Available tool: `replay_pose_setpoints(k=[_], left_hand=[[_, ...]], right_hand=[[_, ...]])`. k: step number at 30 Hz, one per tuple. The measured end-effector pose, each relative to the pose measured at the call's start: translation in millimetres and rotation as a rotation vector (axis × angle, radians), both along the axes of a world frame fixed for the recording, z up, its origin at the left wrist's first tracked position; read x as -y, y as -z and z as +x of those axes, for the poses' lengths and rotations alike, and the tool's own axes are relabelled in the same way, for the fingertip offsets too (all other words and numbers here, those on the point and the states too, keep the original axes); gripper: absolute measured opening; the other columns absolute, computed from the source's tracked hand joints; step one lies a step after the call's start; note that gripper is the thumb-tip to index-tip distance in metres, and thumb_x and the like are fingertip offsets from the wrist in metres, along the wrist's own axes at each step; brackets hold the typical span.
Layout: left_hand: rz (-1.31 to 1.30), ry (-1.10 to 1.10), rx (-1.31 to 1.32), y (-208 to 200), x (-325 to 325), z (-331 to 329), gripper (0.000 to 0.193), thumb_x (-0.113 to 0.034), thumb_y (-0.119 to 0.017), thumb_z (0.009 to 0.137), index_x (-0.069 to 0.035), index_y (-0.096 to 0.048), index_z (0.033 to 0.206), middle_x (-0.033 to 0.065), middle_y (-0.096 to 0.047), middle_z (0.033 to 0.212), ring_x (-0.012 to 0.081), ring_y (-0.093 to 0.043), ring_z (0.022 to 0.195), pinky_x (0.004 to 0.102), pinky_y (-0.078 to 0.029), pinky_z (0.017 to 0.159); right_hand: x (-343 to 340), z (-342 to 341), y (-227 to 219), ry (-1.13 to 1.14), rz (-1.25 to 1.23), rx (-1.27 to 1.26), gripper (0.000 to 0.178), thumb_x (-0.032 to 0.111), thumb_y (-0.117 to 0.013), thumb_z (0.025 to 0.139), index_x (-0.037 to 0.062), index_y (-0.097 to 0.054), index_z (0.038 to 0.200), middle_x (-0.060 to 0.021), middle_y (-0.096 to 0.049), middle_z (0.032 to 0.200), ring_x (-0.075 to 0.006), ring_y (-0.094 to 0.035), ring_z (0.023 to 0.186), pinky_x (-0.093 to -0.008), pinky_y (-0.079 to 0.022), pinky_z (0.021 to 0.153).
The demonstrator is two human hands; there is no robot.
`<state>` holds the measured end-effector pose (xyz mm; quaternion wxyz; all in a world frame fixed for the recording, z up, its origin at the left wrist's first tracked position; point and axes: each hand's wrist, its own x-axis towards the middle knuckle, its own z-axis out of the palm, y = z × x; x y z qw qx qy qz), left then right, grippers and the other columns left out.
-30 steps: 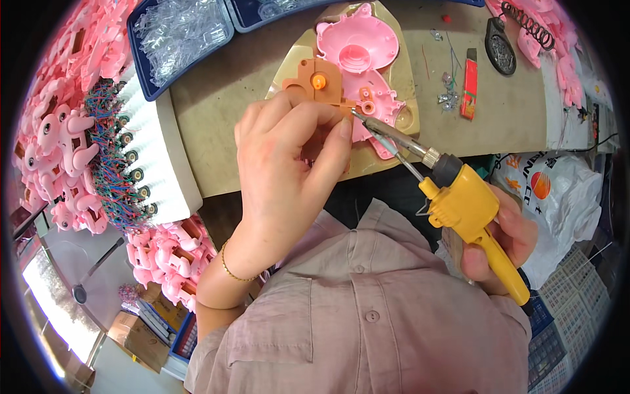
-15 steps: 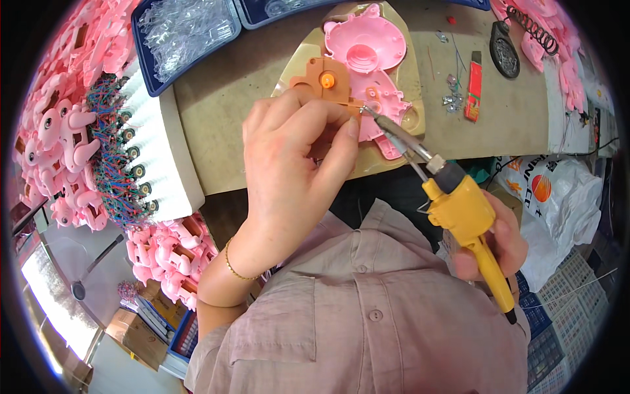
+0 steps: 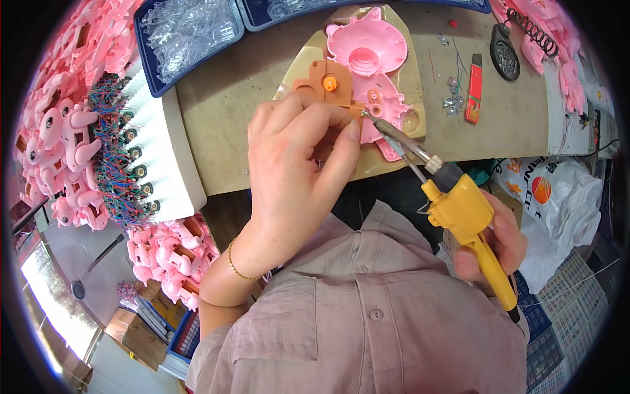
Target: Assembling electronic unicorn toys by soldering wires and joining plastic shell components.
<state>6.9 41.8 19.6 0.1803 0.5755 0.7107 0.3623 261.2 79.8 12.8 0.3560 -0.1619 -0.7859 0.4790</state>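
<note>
Thumb and fingers closed, my left hand (image 3: 292,154) pinches an orange-brown plastic housing (image 3: 317,71) with a round orange knob (image 3: 330,83). My right hand (image 3: 502,243) is wrapped round the grip of a yellow soldering gun (image 3: 462,207). Its metal tip touches or nearly touches the housing's edge, close to my left thumb. Behind the housing, pink plastic shell halves (image 3: 392,47) lie in a tan moulded holder (image 3: 415,79). My left fingers hide the lower part of the housing.
Blue trays (image 3: 157,85) of clear plastic pieces stand at the back. To the left are a white foam block (image 3: 184,151), bundled wires (image 3: 115,157) and stacked pink toy bodies (image 3: 62,138). Small metal bits (image 3: 453,98), a red packet (image 3: 473,95) and a black spring-corded stand (image 3: 504,56) lie right.
My left hand and the housing have shifted slightly to the right and nearer to me. The soldering gun stays almost where it was, its tip still at the housing's edge.
</note>
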Motion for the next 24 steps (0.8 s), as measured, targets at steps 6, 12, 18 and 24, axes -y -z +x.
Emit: replay_pose_setpoints(k=[6,12,18,24], left_hand=[[-0.078,0.014,-0.022,-3.6,-4.4,0.9,0.007,-0.01,-0.064,0.081,-0.003,-0.062,0.079,0.0053,-0.057,0.079,0.02,-0.048,0.076,0.0306,-0.037,0.073],[0.016,0.021,0.028,-8.1,-14.9,7.1,0.005,-0.012,-0.067,0.078,-0.008,-0.064,0.079,0.005,-0.055,0.074,0.0245,-0.05,0.073,0.0349,-0.037,0.072],[-0.087,-0.043,-0.006,-11.3,4.6,1.9,0.004,-0.009,-0.065,0.078,-0.005,-0.064,0.08,0.0075,-0.058,0.079,0.0261,-0.051,0.077,0.0348,-0.039,0.074],[-0.073,0.032,-0.044,-14.7,9.6,-5.2,0.006,-0.008,-0.064,0.08,-0.003,-0.063,0.084,0.0087,-0.06,0.085,0.0269,-0.052,0.079,0.035,-0.04,0.075]], right_hand=[[-6.2,4.3,9.1,-0.021,-0.108,-0.163,0.06,0.009,-0.07,0.083,0.0061,-0.032,0.129,-0.0475,-0.045,0.113,-0.044,-0.063,0.092,-0.0436,-0.053,0.075],[-2.0,17.1,0.2,0.148,-0.014,-0.193,0.059,0.009,-0.067,0.085,-0.0009,-0.033,0.132,-0.0387,-0.045,0.124,-0.0389,-0.057,0.108,-0.0457,-0.049,0.087],[-41.4,48.6,-12.9,0.818,-0.2,-0.115,0.047,0.016,-0.061,0.084,-0.0019,-0.044,0.125,-0.0161,-0.056,0.116,-0.0238,-0.059,0.101,-0.0344,-0.055,0.076],[-106.6,66.6,-78.3,0.95,-0.038,0.086,0.04,0.008,-0.062,0.084,-0.0033,-0.052,0.121,-0.0151,-0.06,0.113,-0.0213,-0.06,0.1,-0.0315,-0.052,0.079]])
